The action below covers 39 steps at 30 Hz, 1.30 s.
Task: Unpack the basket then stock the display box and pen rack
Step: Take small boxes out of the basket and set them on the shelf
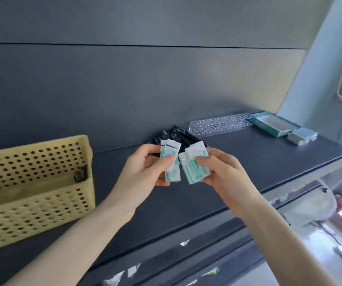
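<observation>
My left hand [145,168] grips a small stack of white-and-teal eraser packs [171,156] above the dark shelf [248,166]. Close beside it, my right hand [219,172] holds another few of the same packs [194,166]. A pile of black pens [176,136] lies on the shelf just behind both hands. The yellow perforated basket [36,182] stands at the left. At the back right lies the clear pen rack [217,124] with rows of holes. The teal display box [273,125] sits open at the far right.
Two wrapped grey packs [301,137] lie beside the display box near the shelf's right edge. A dark panel wall rises behind the shelf. Below the front edge are lower shelves with scattered items and a white bag [310,205].
</observation>
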Motion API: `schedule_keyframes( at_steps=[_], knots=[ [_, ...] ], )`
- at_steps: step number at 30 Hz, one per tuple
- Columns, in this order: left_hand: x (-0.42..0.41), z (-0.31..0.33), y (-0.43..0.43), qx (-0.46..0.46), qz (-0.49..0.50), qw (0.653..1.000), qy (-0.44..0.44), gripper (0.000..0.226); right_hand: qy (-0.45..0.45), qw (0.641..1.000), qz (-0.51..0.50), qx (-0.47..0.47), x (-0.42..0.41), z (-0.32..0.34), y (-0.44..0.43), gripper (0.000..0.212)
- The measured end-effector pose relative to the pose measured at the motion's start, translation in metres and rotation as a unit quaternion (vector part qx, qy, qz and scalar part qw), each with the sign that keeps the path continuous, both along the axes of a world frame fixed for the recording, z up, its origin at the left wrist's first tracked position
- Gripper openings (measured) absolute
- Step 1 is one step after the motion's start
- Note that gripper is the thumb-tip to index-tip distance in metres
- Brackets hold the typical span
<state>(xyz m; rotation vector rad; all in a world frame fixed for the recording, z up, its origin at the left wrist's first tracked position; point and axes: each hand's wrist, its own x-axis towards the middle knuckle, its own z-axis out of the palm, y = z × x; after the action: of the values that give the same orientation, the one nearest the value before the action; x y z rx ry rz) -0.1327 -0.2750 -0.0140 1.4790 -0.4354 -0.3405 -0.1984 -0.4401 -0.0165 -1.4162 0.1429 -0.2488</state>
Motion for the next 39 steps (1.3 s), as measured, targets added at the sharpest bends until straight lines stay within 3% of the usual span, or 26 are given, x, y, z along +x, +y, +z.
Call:
schedule_keyframes(
  at_steps=[9,21,33,39],
  knots=[
    [-0.066,-0.031,-0.166,0.001,-0.035,0.998,0.052,0.018,0.043,0.992,-0.115,0.012,-0.084,-0.025,-0.146,0.017],
    [-0.031,-0.059,-0.369,0.010,-0.039,0.998,0.045,0.015,0.067,0.980,-0.187,-0.005,-0.046,-0.045,-0.331,0.012],
    [0.002,-0.080,-0.527,0.036,-0.012,0.997,0.064,0.015,0.088,0.977,-0.194,-0.009,-0.008,-0.071,-0.492,0.012],
    [-0.012,-0.098,-0.574,0.067,0.071,0.994,0.044,0.013,0.122,0.980,-0.128,-0.090,-0.005,-0.085,-0.558,0.010]
  ],
)
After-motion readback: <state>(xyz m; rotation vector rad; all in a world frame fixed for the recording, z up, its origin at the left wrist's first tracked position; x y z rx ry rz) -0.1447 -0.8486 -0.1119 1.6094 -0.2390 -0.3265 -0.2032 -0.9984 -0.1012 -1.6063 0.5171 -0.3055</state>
